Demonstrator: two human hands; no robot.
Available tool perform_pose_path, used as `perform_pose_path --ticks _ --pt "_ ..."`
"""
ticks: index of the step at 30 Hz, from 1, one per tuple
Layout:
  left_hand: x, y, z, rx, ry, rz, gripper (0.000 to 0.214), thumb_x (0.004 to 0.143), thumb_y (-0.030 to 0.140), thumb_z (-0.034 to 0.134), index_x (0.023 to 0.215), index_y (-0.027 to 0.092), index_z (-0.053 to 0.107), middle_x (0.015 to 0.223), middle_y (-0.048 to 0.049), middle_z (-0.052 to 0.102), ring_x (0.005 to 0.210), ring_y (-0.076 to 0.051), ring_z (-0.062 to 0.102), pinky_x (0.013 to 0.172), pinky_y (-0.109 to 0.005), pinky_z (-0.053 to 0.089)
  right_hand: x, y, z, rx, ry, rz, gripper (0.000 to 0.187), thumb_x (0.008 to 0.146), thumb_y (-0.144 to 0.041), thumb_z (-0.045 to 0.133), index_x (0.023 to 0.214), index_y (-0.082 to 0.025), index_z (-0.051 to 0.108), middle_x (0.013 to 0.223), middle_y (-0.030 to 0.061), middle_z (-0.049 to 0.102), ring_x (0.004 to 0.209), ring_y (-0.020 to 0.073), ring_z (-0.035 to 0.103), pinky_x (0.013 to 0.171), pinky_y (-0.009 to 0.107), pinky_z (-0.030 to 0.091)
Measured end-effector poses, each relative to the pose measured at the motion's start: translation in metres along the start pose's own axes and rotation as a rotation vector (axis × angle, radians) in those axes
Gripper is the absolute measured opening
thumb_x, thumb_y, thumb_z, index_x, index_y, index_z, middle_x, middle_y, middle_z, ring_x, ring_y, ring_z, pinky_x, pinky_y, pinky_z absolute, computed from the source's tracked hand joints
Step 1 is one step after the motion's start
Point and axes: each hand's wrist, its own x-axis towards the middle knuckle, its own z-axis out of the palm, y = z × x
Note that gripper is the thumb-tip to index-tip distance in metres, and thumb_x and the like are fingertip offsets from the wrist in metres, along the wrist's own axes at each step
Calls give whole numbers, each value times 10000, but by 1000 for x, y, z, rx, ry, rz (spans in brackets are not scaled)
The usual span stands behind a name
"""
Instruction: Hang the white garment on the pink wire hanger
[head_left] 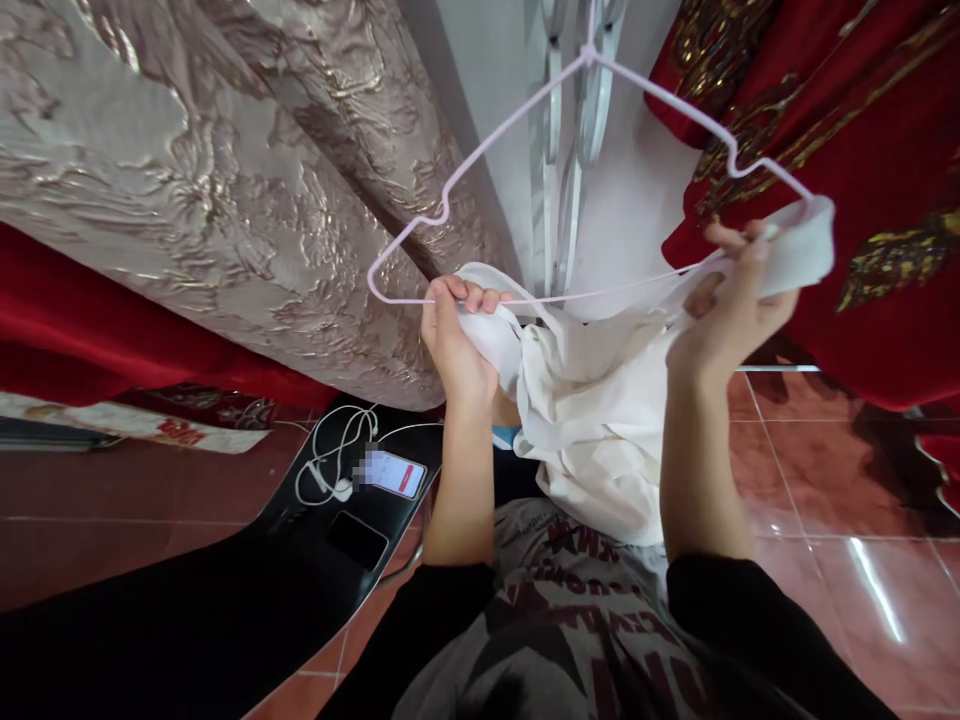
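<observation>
At centre frame, the left hand (461, 330) is clamping its grip on the soft white cloth (600, 410) against the thin pale-pink hanger (590, 56), while, centre right, the right hand (739, 310) is pinching cloth around one hanger end, apparently spreading it across the width.

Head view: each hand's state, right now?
Left hand: closed, holding white cloth at the hanger's lower bar.
Right hand: closed, holding white cloth by the hanger's right end.

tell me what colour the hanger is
The hanger is a plain pale pink, seen best in the head view, the only one here.
</observation>
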Motion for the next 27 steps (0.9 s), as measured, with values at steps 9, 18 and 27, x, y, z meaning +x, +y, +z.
perform_pose_path --ticks 9,18,27 --pt "-5 -13 2 -48 -8 -19 378 1082 320 431 727 199 473 674 20 369 593 -133 467 807 -304 539 -48 -28 27 -134 -328 -88 397 1031 -511 368 1135 -182 566 1160 120 661 1102 197 685 1024 419 564" --pt "12 28 -46 107 4 -311 307 820 -49 556 870 216 702 936 -45 701 850 -172 648 665 -262 541 -44 -15 21 -138 -360 -89 336 971 -503 520 1067 -187 580 1064 84 652 1011 176 668 951 407 578" --pt "45 88 -33 527 -183 5 403 743 -33 608 1015 257 674 1029 -21 755 1021 -260 703 767 -369 616 -45 -20 20 -90 -380 -35 322 936 -480 587 968 -161 619 973 65 658 921 144 636 908 341 573"
